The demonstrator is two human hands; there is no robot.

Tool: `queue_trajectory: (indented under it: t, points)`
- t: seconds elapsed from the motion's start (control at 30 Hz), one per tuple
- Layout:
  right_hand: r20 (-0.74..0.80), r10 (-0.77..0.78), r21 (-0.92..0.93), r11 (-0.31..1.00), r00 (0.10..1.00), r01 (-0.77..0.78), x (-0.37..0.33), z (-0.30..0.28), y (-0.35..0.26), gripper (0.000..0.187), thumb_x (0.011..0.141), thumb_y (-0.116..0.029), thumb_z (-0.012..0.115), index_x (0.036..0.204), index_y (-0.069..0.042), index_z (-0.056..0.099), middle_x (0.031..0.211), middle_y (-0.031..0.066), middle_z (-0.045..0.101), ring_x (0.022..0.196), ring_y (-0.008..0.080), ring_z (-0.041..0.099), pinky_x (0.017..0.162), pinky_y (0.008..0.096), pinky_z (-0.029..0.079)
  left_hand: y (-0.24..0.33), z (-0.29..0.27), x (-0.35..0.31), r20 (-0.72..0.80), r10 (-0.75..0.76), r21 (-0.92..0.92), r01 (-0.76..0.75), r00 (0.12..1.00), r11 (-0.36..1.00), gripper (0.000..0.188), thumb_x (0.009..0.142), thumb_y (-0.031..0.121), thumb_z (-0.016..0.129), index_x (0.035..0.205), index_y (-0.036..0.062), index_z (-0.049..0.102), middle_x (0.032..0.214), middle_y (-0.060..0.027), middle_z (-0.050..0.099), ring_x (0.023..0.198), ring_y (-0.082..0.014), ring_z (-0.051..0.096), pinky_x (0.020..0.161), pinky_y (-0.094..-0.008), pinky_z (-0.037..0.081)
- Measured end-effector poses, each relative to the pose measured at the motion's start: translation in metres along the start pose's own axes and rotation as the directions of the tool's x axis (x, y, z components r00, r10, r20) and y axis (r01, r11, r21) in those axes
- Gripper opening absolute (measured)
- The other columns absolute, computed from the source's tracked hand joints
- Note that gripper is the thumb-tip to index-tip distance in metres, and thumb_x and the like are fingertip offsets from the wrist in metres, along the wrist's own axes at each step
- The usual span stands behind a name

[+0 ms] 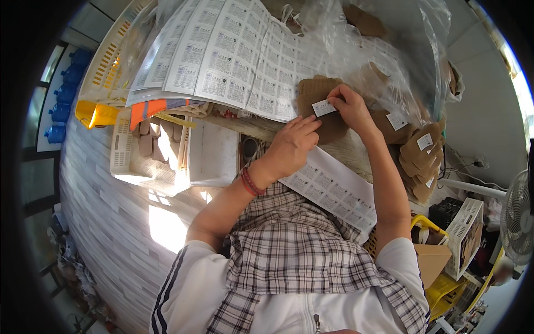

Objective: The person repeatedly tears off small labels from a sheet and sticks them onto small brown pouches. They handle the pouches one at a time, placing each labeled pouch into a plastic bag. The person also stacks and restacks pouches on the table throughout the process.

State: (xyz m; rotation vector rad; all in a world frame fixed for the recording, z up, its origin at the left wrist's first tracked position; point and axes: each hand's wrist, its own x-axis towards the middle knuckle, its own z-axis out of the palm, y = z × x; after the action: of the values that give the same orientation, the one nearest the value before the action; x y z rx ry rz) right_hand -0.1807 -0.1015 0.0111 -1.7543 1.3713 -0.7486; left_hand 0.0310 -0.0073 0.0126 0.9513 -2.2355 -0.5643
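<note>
A brown, ribbed, soft-looking piece (334, 129) lies at the edge of the work surface in front of me; I cannot tell its exact kind. On it is a small white printed label (322, 108), its right end pinched between the thumb and finger of my right hand (350, 110). My left hand (292, 146) rests flat with its fingers stretched out, fingertips at the brown piece's left edge. Under both hands a sheet of printed labels (336, 192) slopes across my lap. More brown pieces with white labels (423, 153) are piled to the right.
Large overlapping label sheets (222, 61) cover the surface at the far left. Clear plastic bags (356, 50) with brown pieces lie behind my hands. Left below stands a cream crate (128, 161) holding brown pieces. A fan (517, 217) and crates (466, 236) stand at the right.
</note>
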Motion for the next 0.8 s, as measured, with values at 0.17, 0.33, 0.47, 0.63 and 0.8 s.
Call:
queue_trajectory:
  t: [0.17, 0.33, 0.47, 0.63, 0.8]
  points:
    - [-0.009, -0.007, -0.021, 1.0, 1.0, 0.007, 0.0, 0.001, -0.003, 0.009, 0.088, -0.009, 0.065, 0.093, -0.002, 0.064, 0.081, 0.0109, 0.067, 0.076, 0.0193, 0.062, 0.073, 0.033, 0.049, 0.001, 0.0, 0.0, 0.005, -0.009, -0.003, 0.009, 1.0, 1.0, 0.007, 0.084, 0.004, 0.058, 0.085, -0.0034, 0.058, 0.128, -0.0263, 0.058, 0.128, -0.0409, 0.05, 0.109, -0.0509, 0.037]
    - [-0.045, -0.066, -0.091, 0.994, 0.997, 0.062, 0.001, 0.003, 0.002, 0.009, 0.087, -0.01, 0.065, 0.092, -0.003, 0.064, 0.081, 0.0136, 0.068, 0.076, 0.026, 0.066, 0.071, 0.0362, 0.051, 0.0, 0.0, 0.001, 0.007, -0.002, 0.001, 0.002, 1.0, 1.0, 0.007, 0.083, 0.003, 0.057, 0.086, -0.0036, 0.059, 0.127, -0.0264, 0.058, 0.127, -0.0407, 0.05, 0.109, -0.0507, 0.038]
    - [-0.077, -0.089, -0.138, 0.987, 0.993, 0.078, -0.002, 0.007, -0.002, 0.008, 0.086, -0.009, 0.065, 0.091, -0.003, 0.064, 0.081, 0.0152, 0.068, 0.077, 0.0313, 0.067, 0.07, 0.0391, 0.051, 0.001, -0.002, 0.002, 0.047, -0.042, -0.039, 0.043, 0.998, 0.998, 0.006, 0.083, 0.002, 0.058, 0.083, -0.0038, 0.059, 0.132, -0.0274, 0.054, 0.129, -0.0417, 0.047, 0.108, -0.0499, 0.038]
    - [-0.079, -0.093, -0.175, 0.982, 0.993, 0.078, -0.003, 0.006, -0.009, 0.007, 0.085, -0.008, 0.065, 0.09, -0.002, 0.064, 0.081, 0.016, 0.068, 0.078, 0.034, 0.066, 0.07, 0.0409, 0.051, 0.013, -0.01, 0.006, 0.047, -0.143, -0.064, 0.146, 0.989, 0.987, 0.008, 0.083, 0.003, 0.058, 0.078, -0.0032, 0.058, 0.139, -0.0284, 0.046, 0.134, -0.0425, 0.04, 0.11, -0.0479, 0.034]
    - [-0.082, -0.14, -0.166, 0.978, 0.987, 0.125, -0.003, 0.007, -0.007, 0.008, 0.084, -0.008, 0.065, 0.089, -0.002, 0.064, 0.081, 0.016, 0.068, 0.077, 0.0341, 0.066, 0.069, 0.041, 0.051, 0.001, 0.0, 0.01, 0.06, 0.035, 0.065, -0.038, 0.998, 0.997, 0.008, 0.083, 0.004, 0.058, 0.078, -0.0019, 0.058, 0.143, -0.0286, 0.043, 0.138, -0.0411, 0.036, 0.115, -0.0494, 0.029]
